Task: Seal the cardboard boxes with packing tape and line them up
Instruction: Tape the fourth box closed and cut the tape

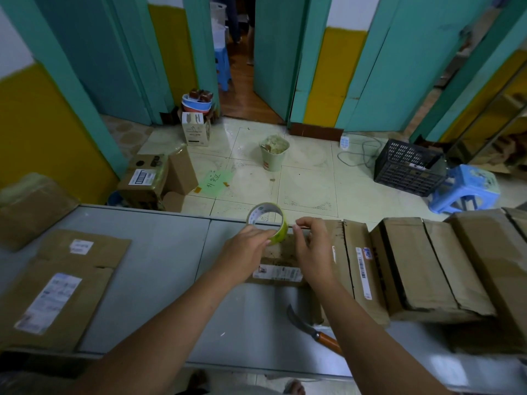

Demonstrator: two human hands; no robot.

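Two hands work over one small box near the middle of the table.

Left hand: fingers curled round the lower rim of the tape roll, holding it upright above the far edge of the box.

Right hand: thumb and forefinger brought together just beside the roll, other fingers loosely curled. Likely picking at or drawing out the free end. The tape is clear, so I cannot tell whether any strip sits between the fingertips.

Judgement: the roll is held high and steady so that the other hand can pull tape off towards the box seam. Sealing of this box has not visibly started.

Just right of the small box, a row of boxes lies side by side, touching, along the right part of the table, apparently the line-up called for. A knife with an orange handle lies near the front edge, between the forearms, in reach for cutting tape. Flattened cardboard with labels lies at the left end, well apart from the work.

Surface: grey, smooth, in panels.

Room: pale tiled floor beyond the table, with a full waste bin, a black crate, a blue stool and more cartons against the left wall. Walls are yellow below and white above. The doors are teal, and one stands open.
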